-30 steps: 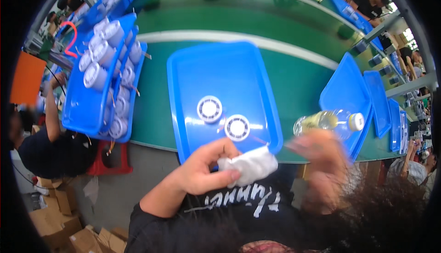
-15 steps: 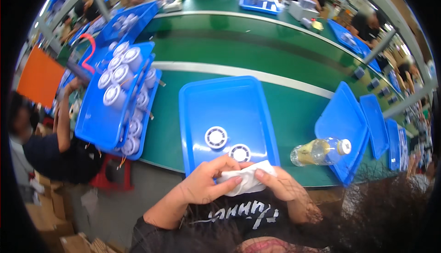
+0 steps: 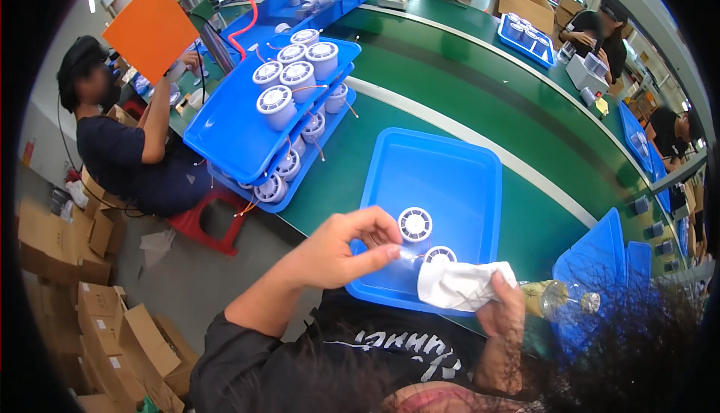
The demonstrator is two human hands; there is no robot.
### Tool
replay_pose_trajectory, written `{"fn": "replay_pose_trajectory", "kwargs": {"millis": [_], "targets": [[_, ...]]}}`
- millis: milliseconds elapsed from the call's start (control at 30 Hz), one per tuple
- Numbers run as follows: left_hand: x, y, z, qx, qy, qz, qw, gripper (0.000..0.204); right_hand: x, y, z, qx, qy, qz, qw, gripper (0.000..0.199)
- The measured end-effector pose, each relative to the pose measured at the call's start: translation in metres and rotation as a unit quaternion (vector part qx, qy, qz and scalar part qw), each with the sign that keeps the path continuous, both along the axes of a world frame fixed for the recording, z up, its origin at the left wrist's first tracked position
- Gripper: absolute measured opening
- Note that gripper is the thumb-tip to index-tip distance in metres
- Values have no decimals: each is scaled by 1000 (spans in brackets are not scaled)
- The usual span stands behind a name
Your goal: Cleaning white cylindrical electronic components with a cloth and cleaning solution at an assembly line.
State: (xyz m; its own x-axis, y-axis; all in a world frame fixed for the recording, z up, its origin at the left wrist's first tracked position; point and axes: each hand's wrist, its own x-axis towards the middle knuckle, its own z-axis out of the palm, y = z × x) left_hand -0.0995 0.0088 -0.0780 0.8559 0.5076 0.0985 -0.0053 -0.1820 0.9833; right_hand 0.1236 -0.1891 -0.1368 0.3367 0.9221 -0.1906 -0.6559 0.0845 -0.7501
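Note:
My right hand [image 3: 501, 314] grips a white cloth-like piece [image 3: 459, 285], its thumb pressed on the near end. The piece hangs over the near edge of a blue tray [image 3: 435, 143]. To its left is my left hand [image 3: 351, 246], thumb and forefinger closed together at the tips. A small pale bit shows at those fingertips, too small and blurred to name. Just beyond the hands, a round white slotted part [image 3: 415, 225] lies in the tray. A second slotted part [image 3: 439, 255] sits nearer, partly covered by the white piece.
On the left, stacked blue trays [image 3: 232, 139] hold several white cylindrical parts [image 3: 297, 79] with thin wires. A bottle [image 3: 551, 298] lies right of my right hand, near more blue trays [image 3: 596, 252]. A co-worker [image 3: 124, 139] sits at left; a green belt [image 3: 480, 68] runs beyond.
My hands have parted: the left has come off the white piece, which the right still holds. The view has turned left, so the trays and bottle appear farther right.

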Motion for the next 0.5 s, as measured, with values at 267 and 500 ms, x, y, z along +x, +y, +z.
{"fn": "replay_pose_trajectory", "kwargs": {"millis": [267,500], "targets": [[-31,72,71,415,110,392,814,16,31,4,-30,27,20,4,999,36],[-36,122,69,456,366,415,697,57,16,14,-23,31,31,27,999,33]]}}
